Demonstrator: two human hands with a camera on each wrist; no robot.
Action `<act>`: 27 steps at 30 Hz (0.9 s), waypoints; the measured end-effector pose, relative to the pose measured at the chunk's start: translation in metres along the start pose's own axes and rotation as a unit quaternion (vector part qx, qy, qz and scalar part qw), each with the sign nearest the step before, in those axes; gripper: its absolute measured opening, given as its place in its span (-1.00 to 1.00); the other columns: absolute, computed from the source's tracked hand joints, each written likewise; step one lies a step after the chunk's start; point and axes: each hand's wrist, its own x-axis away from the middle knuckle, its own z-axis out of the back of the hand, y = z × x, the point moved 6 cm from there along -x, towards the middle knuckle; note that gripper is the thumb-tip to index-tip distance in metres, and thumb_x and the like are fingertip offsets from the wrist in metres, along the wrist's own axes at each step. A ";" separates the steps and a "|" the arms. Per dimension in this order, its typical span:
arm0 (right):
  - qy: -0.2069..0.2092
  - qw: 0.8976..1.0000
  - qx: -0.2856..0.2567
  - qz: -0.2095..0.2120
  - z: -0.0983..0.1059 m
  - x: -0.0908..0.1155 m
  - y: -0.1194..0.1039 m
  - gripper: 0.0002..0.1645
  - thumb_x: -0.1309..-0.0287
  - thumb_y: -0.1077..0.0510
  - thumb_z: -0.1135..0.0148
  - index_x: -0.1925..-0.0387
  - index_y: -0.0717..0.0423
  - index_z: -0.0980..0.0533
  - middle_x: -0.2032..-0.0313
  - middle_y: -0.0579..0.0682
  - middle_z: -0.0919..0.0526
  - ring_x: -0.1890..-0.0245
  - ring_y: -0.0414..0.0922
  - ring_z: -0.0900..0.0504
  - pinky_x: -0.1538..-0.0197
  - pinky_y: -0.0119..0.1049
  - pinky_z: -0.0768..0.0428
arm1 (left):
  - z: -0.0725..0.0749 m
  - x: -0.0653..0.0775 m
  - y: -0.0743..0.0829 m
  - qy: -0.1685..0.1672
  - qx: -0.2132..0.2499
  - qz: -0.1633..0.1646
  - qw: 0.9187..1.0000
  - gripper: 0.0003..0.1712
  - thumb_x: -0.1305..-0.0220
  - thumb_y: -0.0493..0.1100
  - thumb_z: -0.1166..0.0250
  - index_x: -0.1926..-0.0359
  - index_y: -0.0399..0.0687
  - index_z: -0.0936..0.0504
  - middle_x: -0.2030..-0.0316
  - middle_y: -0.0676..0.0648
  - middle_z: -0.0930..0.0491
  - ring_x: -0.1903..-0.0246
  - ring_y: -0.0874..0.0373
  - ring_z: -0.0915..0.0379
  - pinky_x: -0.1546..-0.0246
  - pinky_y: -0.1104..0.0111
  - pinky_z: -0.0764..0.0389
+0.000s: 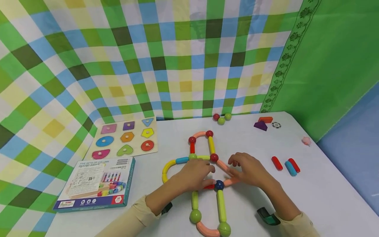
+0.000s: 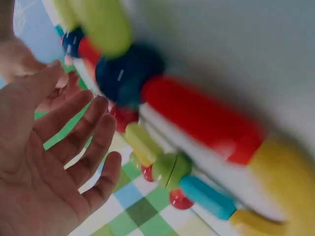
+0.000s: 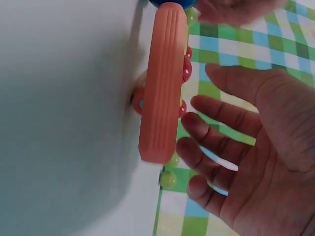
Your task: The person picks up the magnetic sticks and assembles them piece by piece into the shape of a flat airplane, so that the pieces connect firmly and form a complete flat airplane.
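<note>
On the white table lies a figure built of coloured rods and balls. My left hand (image 1: 193, 174) hovers over its middle with loosely bent fingers, the thumb close to the navy ball (image 1: 219, 185) and a red rod (image 2: 202, 118). In the left wrist view that palm holds nothing. At the figure's right side, my right hand (image 1: 248, 169) is beside two pink rods; the lower rod (image 3: 162, 88) joins the navy ball, and the upper rod (image 1: 222, 165) runs from a red ball (image 1: 214, 157). Its spread fingers grip nothing in the right wrist view. Part of the figure's middle is hidden under my left hand.
A shape puzzle board (image 1: 136, 133) and a flat box (image 1: 94, 184) lie at the left. Several loose pieces are at the right, among them a red rod (image 1: 276, 163) and a blue rod (image 1: 290, 168). Loose balls (image 1: 221, 120) sit by the checked cloth (image 1: 183, 59) behind.
</note>
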 end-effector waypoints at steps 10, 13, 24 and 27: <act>-0.051 0.995 0.013 -0.086 -0.024 -0.027 0.003 -0.66 0.07 -0.08 -0.45 0.27 -0.03 -0.60 0.46 -0.17 -0.53 0.42 -0.17 -0.46 0.33 -0.28 -0.51 | 0.002 -0.044 -0.041 0.051 -0.036 0.066 0.996 -0.60 -0.08 0.08 -0.42 0.05 0.11 -0.65 0.25 0.07 -0.59 0.32 0.19 -0.43 0.28 0.40 -0.51; -0.057 0.994 0.012 -0.096 -0.028 -0.028 0.004 -0.67 0.08 -0.08 -0.46 0.30 -0.03 -0.59 0.49 -0.18 -0.51 0.44 -0.17 -0.44 0.35 -0.29 -0.48 | -0.003 -0.048 -0.050 0.050 -0.027 0.086 0.995 -0.59 -0.05 0.09 -0.44 0.06 0.12 -0.66 0.28 0.08 -0.59 0.32 0.20 -0.45 0.27 0.37 -0.52; -0.054 0.996 0.005 -0.076 -0.022 -0.028 0.007 -0.75 0.03 -0.02 -0.44 0.34 0.00 -0.61 0.55 -0.19 -0.48 0.46 -0.16 -0.42 0.37 -0.29 -0.45 | -0.011 -0.053 -0.055 0.046 -0.013 0.078 0.996 -0.54 -0.05 0.08 -0.43 -0.01 0.13 -0.67 0.26 0.11 -0.64 0.28 0.22 -0.47 0.21 0.39 -0.48; -0.055 0.996 0.007 -0.073 -0.019 -0.030 0.010 -0.76 0.02 0.01 -0.43 0.32 0.00 -0.60 0.52 -0.19 -0.50 0.44 -0.16 -0.43 0.32 -0.27 -0.49 | -0.012 -0.054 -0.054 0.046 -0.017 0.078 0.996 -0.53 -0.05 0.09 -0.44 -0.02 0.14 -0.66 0.26 0.11 -0.63 0.29 0.22 -0.45 0.21 0.39 -0.48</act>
